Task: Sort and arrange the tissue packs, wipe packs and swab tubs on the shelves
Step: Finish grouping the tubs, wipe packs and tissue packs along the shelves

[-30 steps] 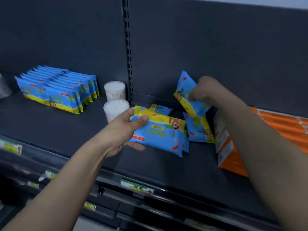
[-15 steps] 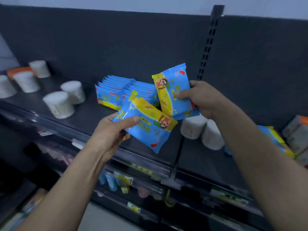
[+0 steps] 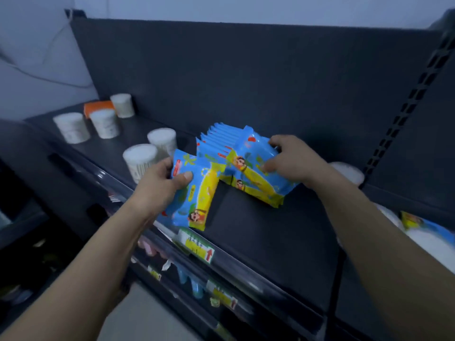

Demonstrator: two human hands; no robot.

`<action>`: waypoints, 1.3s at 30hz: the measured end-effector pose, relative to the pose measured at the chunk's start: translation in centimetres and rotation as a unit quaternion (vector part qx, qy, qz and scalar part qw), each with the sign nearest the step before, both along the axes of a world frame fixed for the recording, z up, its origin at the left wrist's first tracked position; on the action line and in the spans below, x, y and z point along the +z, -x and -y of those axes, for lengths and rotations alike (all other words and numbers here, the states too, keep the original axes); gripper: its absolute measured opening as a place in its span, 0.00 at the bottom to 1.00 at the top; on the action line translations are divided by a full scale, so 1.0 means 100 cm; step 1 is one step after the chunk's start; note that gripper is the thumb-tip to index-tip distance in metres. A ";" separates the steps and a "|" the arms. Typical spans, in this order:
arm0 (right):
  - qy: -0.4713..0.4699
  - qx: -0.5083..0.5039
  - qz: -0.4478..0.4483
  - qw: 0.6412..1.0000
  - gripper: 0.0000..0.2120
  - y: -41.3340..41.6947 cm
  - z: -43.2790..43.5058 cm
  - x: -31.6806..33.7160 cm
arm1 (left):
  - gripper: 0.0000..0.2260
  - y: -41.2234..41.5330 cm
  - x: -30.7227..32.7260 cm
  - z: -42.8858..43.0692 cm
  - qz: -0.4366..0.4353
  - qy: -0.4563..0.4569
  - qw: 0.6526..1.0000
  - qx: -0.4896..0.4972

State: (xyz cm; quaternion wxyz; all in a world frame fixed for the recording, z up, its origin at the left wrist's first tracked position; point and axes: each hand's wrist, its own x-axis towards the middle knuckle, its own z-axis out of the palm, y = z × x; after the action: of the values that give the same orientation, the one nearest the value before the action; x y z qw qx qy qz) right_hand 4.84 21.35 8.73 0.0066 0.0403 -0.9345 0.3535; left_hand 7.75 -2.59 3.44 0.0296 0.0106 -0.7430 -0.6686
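On the top shelf (image 3: 258, 239), head view, the only one you've got: your right hand (image 3: 290, 163) grips one blue-and-yellow wipe pack (image 3: 256, 163), fingers curled over its far edge, and it sits tilted against the near end of the row of packs (image 3: 219, 136). Your left hand (image 3: 160, 190) pinches a second wipe pack (image 3: 197, 195), thumb on top, and that one hangs partly out over the shelf's front edge.

What I'd watch for:
- These packs look soft and slick, so a one-sided pinch could let the left one slide out and drop past the lower shelves.
- Your left knuckles are just beside the nearest swab tub (image 3: 140, 159). Swing left and I'd guess you knock it over or off the lip.
- Shove the right pack in too hard and the standing row probably leans back or fans out.

Writing: honestly not much is readable. The packs show a cartoon face on the yellow band and a small red label patch, but the text is too blurred. The price tag (image 3: 197, 246) on the front rail is yellow with a red up-arrow; its characters don't resolve. An orange pack (image 3: 97, 107) sits far left among more tubs, with no legible print.
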 end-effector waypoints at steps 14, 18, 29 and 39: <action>-0.264 -0.049 0.057 0.961 0.10 0.024 0.042 -0.033 | 0.10 0.137 -0.007 0.009 -0.151 0.409 0.863 -0.254; -0.298 -0.114 0.059 0.946 0.13 0.018 0.059 -0.044 | 0.12 0.157 -0.014 0.007 -0.195 0.456 0.817 -0.295; -0.431 -0.212 0.038 0.876 0.18 0.022 0.077 -0.058 | 0.17 0.177 -0.029 0.016 -0.344 0.524 0.733 -0.263; -0.363 -0.209 0.027 0.908 0.17 0.028 0.076 -0.057 | 0.22 0.186 -0.036 0.016 -0.357 0.521 0.750 -0.195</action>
State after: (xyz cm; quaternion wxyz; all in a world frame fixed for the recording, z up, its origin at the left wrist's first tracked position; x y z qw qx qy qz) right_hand 1.99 13.80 3.03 0.0400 -0.1656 -0.9852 -0.0186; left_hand -10.81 -4.16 -0.16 0.1625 -0.3905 -0.8977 -0.1238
